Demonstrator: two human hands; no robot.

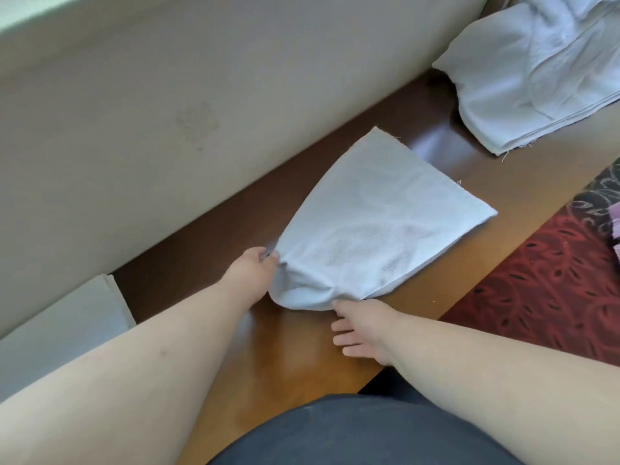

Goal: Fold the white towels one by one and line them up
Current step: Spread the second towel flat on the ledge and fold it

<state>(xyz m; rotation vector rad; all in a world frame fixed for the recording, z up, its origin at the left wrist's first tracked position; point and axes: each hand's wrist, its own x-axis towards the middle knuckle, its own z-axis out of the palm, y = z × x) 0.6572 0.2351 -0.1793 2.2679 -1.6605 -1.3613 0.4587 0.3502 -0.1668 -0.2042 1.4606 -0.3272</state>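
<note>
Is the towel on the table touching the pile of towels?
Apart. The head view shows bare brown table between the towel and the pile.

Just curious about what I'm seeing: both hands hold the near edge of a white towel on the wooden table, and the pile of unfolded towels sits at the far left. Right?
Not quite. The head view shows the pile of unfolded towels at the far right, not left. The left hand and right hand do hold the towel on the table.
</note>
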